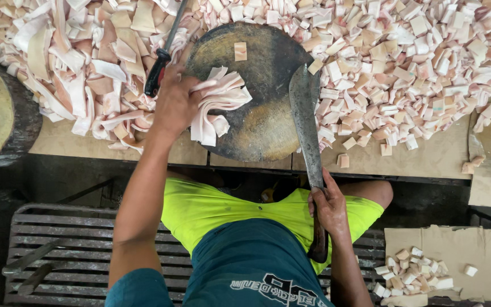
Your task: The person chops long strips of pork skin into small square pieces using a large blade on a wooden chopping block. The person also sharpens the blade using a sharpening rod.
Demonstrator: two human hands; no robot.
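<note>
- A heap of uncut pale strips (pixel 86 74) is piled at the left.
- A folded bundle of strips (pixel 218 105) is pinned on the round chopping block (pixel 262 125) by the left hand (pixel 174 105), fingers closed over it.
- The cleaver (pixel 308 136) is gripped by the right hand (pixel 329 207), fist wrapped round the handle; alignment before chopping seems in hand.
- Cut cubes (pixel 416 68) are heaped at the right.
</note>
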